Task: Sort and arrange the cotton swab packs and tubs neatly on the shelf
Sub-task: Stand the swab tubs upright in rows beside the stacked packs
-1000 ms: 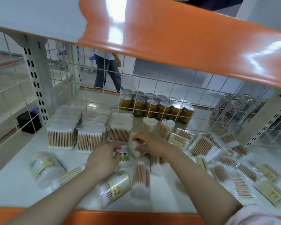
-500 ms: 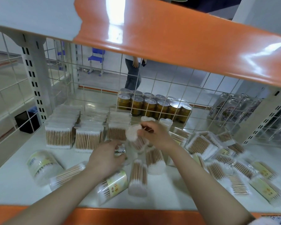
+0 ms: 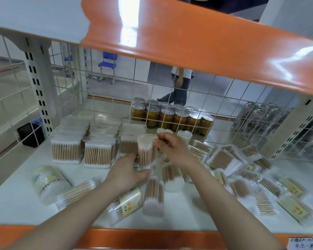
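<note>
A clear heart-shaped tub of cotton swabs (image 3: 147, 152) stands upright above the middle of the white shelf (image 3: 16, 193). My right hand (image 3: 172, 147) pinches its top rim and my left hand (image 3: 128, 173) grips its base. Three rows of flat swab packs (image 3: 98, 156) stand at the back left. Two heart-shaped tubs (image 3: 184, 137) stand upright behind my right hand. More tubs lie on their sides: a round labelled one (image 3: 48, 183) at the left, heart-shaped ones (image 3: 154, 195) in the middle. Several flat packs (image 3: 224, 159) lie scattered at the right.
A wire grid (image 3: 116, 98) closes the shelf's back; gold cans (image 3: 170, 118) stand behind it, silver cans (image 3: 257, 121) at the right. An orange upper shelf edge (image 3: 188, 42) hangs overhead. Beyond the grid a person (image 3: 181, 87) walks past, near a blue chair (image 3: 107, 67).
My right hand lifted a heart-shaped tub from the shelf and turned it upright. My left hand rose to grip its bottom. The person behind the grid walked to the right.
</note>
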Demonstrator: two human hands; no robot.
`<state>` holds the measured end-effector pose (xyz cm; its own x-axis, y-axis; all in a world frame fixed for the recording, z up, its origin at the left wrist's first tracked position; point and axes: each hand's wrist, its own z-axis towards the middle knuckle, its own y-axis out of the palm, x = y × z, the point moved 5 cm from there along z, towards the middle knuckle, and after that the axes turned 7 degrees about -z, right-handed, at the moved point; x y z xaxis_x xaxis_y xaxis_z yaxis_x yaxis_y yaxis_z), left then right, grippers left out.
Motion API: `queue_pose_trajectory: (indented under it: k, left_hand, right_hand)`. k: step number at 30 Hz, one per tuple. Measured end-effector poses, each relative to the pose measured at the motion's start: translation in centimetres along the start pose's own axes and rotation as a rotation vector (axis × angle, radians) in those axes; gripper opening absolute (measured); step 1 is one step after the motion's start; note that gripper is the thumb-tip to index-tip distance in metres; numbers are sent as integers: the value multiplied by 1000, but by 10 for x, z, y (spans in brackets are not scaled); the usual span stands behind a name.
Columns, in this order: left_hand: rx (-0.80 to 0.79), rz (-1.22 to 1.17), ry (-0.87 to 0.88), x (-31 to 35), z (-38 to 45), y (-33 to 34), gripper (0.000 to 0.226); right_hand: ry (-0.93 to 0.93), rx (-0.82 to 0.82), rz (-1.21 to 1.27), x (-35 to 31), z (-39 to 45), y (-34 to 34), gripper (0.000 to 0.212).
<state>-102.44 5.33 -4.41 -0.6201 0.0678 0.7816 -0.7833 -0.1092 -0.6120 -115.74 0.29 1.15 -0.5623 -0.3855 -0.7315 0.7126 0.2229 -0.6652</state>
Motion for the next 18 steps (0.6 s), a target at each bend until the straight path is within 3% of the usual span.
queue_pose_trajectory:
  k: [7,18]
  left_hand:
    - [12,-110,1,0,0,0,50]
    - [102,29,-63,-3,-2,-4,56]
  right_hand:
    - [-4,26,77,-1,-3,-2,13]
    - [60,77,69,5,-3,-6,21]
